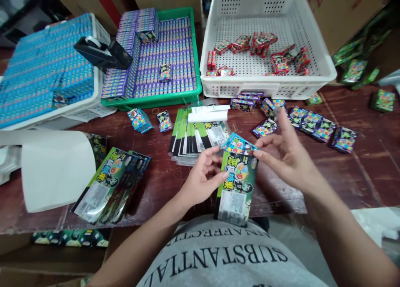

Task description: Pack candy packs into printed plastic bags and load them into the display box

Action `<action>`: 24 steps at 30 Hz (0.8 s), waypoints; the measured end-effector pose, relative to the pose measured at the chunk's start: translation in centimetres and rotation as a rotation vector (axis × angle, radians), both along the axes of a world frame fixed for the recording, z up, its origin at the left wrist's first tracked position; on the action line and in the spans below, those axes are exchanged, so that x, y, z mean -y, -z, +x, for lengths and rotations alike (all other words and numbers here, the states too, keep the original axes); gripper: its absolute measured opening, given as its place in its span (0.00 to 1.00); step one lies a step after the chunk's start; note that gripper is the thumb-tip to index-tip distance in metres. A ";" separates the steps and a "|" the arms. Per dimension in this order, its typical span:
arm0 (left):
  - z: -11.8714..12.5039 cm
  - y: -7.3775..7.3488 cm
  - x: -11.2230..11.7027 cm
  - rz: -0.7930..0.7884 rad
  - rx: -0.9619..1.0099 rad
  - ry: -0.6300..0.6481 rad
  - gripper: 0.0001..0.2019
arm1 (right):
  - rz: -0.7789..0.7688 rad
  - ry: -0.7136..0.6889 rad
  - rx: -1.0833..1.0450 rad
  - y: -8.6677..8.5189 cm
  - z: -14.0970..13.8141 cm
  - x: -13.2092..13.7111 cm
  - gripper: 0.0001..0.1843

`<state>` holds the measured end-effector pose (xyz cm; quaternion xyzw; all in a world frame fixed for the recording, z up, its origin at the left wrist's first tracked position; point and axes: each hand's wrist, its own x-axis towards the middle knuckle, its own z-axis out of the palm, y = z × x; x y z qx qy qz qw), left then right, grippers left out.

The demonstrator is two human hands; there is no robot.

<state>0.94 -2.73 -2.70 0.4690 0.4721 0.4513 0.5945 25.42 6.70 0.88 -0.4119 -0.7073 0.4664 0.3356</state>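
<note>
In front of my shirt, my left hand (206, 176) grips a green and black printed packet (239, 182) along its left edge, thumb on the front. A small blue printed box (239, 144) sticks out at the packet's top end. My right hand (286, 157) has its thumb and a bent finger at the right end of that blue box, while its index finger points away. Just beyond lies a fanned stack of similar green and black packets (190, 132) with a white paper strip (208, 114) on top. Purple boxes (265, 128) lie near my right fingertips.
A white basket (265, 89) holds scattered red boxes. Rows of purple boxes fill a green tray (153, 99); blue boxes fill the left crate (84, 112), beside a tape dispenser (103, 55). Packets (109, 187) and white backing paper (56, 170) lie on the left.
</note>
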 end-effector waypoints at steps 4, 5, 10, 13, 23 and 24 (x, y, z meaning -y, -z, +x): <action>-0.2 -0.3 -0.6 0.032 -0.067 0.096 0.31 | 0.006 -0.185 0.205 -2.0 2.0 -2.4 0.54; -0.3 -0.3 -0.5 0.036 -0.075 0.121 0.31 | 0.022 -0.248 0.280 -2.5 2.3 -2.9 0.53; -0.6 -0.1 -0.1 0.064 -0.082 0.198 0.32 | 0.049 -0.394 0.371 -3.7 0.9 -3.3 0.50; -1.0 0.0 -0.2 0.038 -0.059 0.170 0.34 | -0.037 -0.300 0.153 -3.4 -0.5 -3.3 0.49; -1.8 1.2 0.0 0.008 -0.021 0.085 0.40 | -0.125 -0.095 -0.016 -1.0 -0.9 -1.6 0.49; -1.8 1.3 0.1 0.003 -0.023 0.095 0.40 | -0.120 -0.118 0.029 -0.8 -0.5 -1.4 0.50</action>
